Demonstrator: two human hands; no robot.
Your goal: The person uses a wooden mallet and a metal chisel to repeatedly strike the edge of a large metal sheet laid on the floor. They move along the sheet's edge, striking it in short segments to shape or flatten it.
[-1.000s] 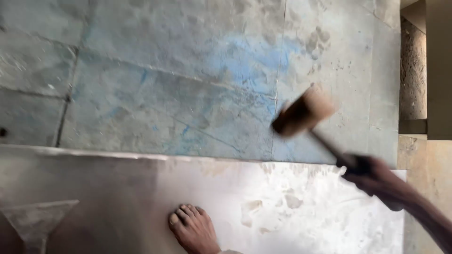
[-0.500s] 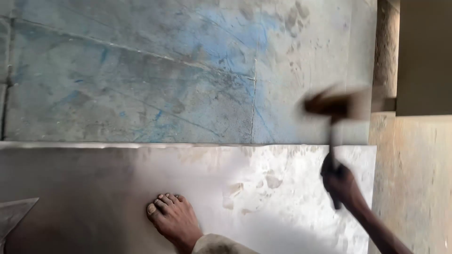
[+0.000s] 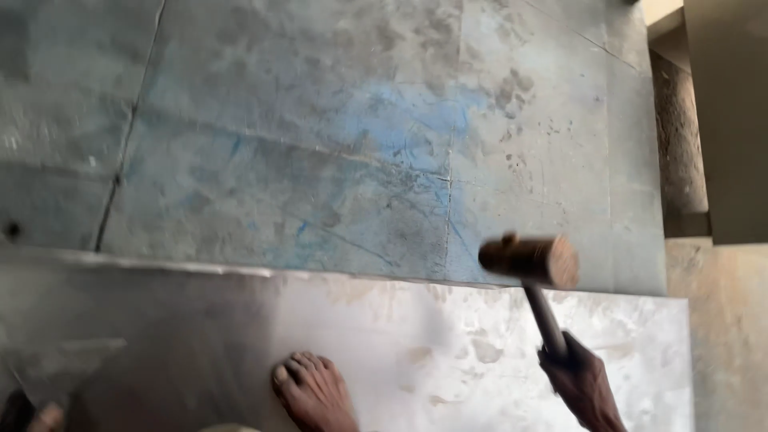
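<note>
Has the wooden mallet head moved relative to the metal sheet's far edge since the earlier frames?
Yes. The wooden mallet head has come down to the grey metal sheet's far edge; earlier it was raised above it.

Soft daylight, smeary view
Mallet (image 3: 530, 260) blurs; metal sheet (image 3: 448, 344) gleams pale at right, shadowed toward the left.

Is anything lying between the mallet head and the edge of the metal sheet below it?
Nothing visible. The mallet, held in the right hand, sits over the sheet edge with only bare metal beneath. The bare foot rests on the sheet, well to the left.
</note>
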